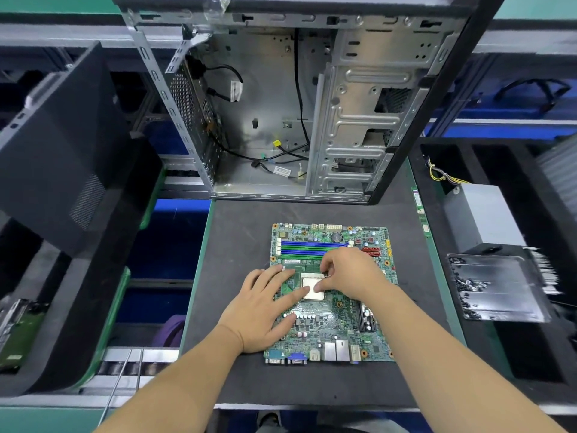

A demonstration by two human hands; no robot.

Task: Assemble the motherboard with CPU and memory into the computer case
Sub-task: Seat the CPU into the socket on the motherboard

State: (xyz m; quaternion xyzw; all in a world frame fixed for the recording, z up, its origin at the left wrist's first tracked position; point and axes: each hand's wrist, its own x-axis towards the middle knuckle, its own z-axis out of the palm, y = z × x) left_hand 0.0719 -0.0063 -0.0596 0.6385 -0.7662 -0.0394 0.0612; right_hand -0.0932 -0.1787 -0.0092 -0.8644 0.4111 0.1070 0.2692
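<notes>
A green motherboard (340,326) lies flat on the dark mat, its port side toward me. The silver CPU (313,288) sits in the socket at the board's middle. My left hand (265,310) rests flat on the board's left part, fingers straight, one fingertip touching the CPU's left edge. My right hand (349,273) is over the socket's right side, its curled fingers pinching the CPU's edge or the socket frame; which one is hidden. Blue and green memory slots (307,249) run across the board's far part. The open computer case (281,104) stands behind the mat.
The dark mat (237,245) covers the bench. Loose black cables and a yellow connector (276,143) lie inside the case. A black case side panel (59,145) leans at the left. A memory stick (418,207) lies along the mat's right edge. A tray of screws (496,289) sits at right.
</notes>
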